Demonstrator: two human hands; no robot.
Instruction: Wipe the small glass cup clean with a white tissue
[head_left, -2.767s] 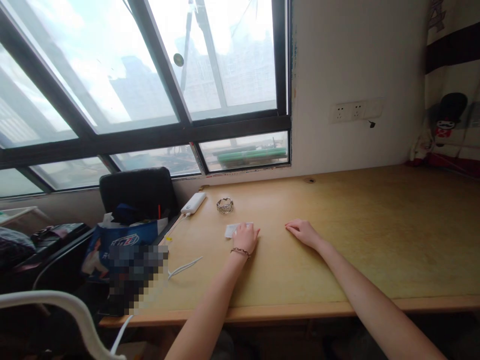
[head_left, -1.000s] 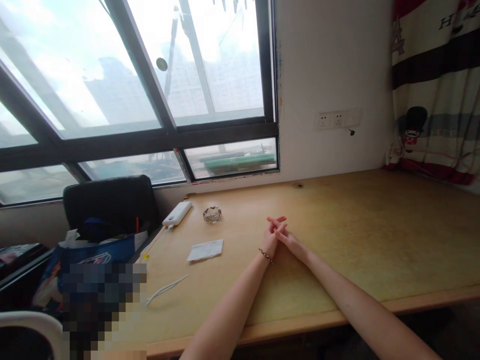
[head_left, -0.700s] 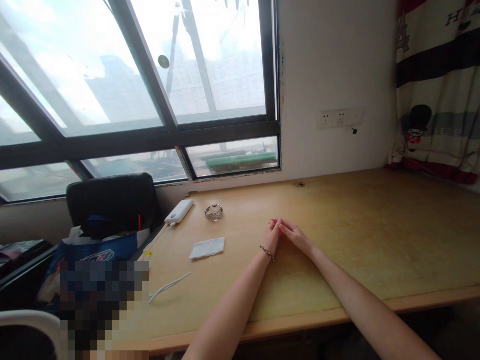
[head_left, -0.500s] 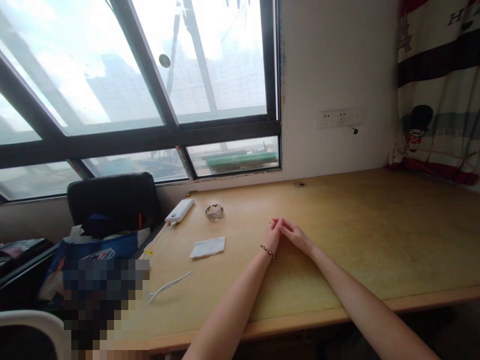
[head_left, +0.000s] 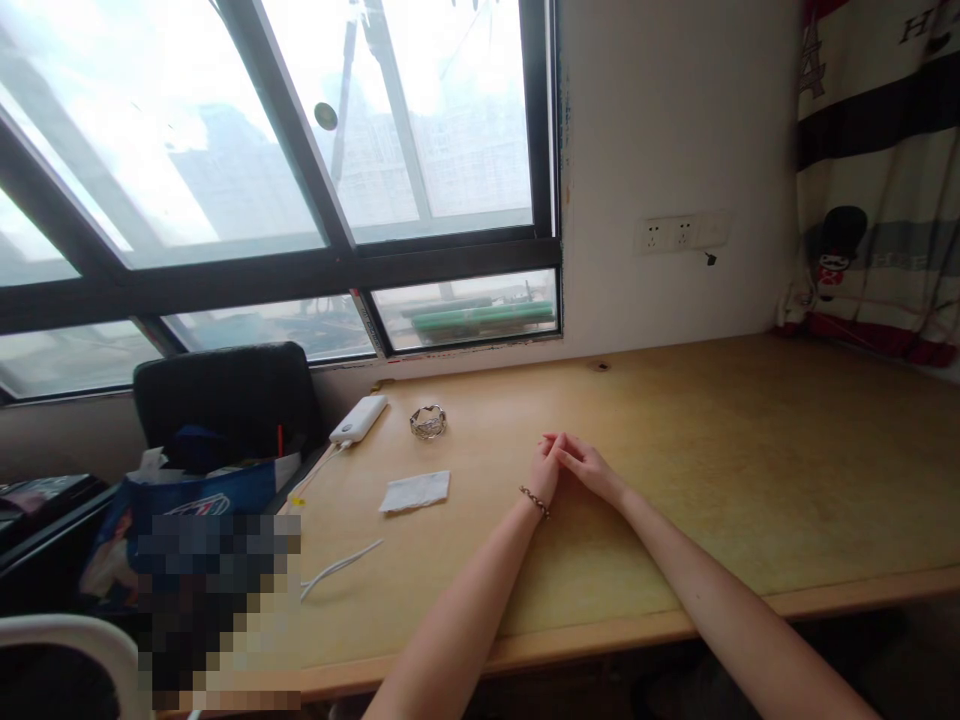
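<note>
My left hand and my right hand rest together on the wooden desk, palms and fingers touching, holding nothing. A beaded bracelet circles my left wrist. A small white folded paper lies flat on the desk to the left of my hands, apart from them. Farther back sit a silver ring-shaped bracelet and a white power bank with a cable plugged in.
A white cable trails over the desk's left part. A black chair with a blue bag stands at the left. The window fills the back; wall sockets and a striped curtain are at the right.
My left hand has let go of the white paper and moved right to meet my right hand. The fingers, spread a second ago, now lie folded together. The paper stays put.
</note>
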